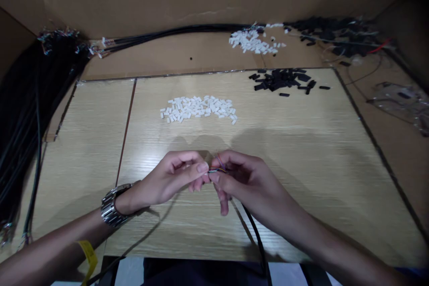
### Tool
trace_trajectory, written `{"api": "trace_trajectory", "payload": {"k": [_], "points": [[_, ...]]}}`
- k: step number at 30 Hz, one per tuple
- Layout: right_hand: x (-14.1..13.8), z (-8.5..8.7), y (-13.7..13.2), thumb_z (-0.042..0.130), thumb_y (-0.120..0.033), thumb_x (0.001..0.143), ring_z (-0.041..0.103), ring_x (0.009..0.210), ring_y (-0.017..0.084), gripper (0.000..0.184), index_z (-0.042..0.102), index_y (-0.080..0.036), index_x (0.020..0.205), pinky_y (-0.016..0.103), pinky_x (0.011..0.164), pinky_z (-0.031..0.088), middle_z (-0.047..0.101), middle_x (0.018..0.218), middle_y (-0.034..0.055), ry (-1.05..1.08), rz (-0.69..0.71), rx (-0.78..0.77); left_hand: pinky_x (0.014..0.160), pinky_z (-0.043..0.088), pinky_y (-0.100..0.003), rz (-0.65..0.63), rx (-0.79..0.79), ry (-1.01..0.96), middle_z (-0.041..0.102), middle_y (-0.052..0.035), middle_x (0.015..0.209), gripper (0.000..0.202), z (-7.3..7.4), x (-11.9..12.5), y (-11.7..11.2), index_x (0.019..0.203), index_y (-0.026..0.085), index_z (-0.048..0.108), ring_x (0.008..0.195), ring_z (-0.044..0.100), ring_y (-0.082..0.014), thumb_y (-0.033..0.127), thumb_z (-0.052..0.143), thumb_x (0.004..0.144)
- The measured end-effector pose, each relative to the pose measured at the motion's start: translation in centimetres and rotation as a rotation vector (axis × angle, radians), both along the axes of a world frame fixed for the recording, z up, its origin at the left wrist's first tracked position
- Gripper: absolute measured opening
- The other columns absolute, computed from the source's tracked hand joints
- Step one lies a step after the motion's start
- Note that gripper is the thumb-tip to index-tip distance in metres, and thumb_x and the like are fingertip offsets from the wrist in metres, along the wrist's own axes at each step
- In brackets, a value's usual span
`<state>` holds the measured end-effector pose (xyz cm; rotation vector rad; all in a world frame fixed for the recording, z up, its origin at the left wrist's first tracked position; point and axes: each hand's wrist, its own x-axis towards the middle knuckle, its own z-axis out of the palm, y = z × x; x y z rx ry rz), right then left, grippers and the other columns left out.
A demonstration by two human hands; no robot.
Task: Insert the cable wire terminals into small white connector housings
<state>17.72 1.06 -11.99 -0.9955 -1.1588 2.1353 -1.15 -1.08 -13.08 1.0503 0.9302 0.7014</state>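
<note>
At far left, beside the desk (97, 120), we log a thick bundle of black cables (36, 94). Next, a metal watch (112, 205) on the left wrist; past it the left hand (177, 174), low over the desk, its fingers (202, 167) closed, thumb to forefinger, at the left end of a few thin coloured wires (217, 170). Whether a small piece also sits in that pinch, we cannot tell. Loose white pieces (201, 108) lie spread farther back, apart from both hands. The wires bridge the short gap between the hands; we judge a light pinch best, strands side by side, none crossed or kinked. One reddish strand stands up from the rest: worth minding, lest it snag. The right hand (250, 176) has thumb and forefinger closed on the wires' right end; a black cable (254, 230) hangs below it toward the near edge. We would support that weight here so it does not tug. Farther right and back, black pieces (281, 79) lie heaped.
</note>
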Motion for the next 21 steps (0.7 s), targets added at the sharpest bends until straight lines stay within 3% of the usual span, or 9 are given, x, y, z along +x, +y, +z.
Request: {"api": "trace_trajectory", "payload": {"k": [7,21], "points": [[0.17,0.43,0.32,0.061,-0.012,0.081,0.05,0.053,0.007,0.006,0.061,-0.017,0.078,0.019,0.045,0.056,0.054,0.064,-0.0054,0.015,0.029,-0.029,0.061,0.043,-0.019,-0.074,-0.034,-0.027,0.058,0.0007,0.067,0.021,0.8,-0.52,0.31,0.082,0.013,0.062,0.062,0.053,-0.0081,0.029,0.057,0.094],[0.55,0.21,0.01,0.06,-0.01,0.084,0.05,0.051,0.003,0.009,0.061,-0.018,0.079,0.016,0.047,0.055,0.055,0.071,-0.0063,0.078,0.055,-0.042,0.052,0.04,-0.018,-0.083,-0.122,-0.011,0.055,0.0017,0.06,0.023,0.9,-0.6,0.61,0.077,0.012,0.062,0.053,0.05,-0.0075,0.03,0.06,0.09]]}}
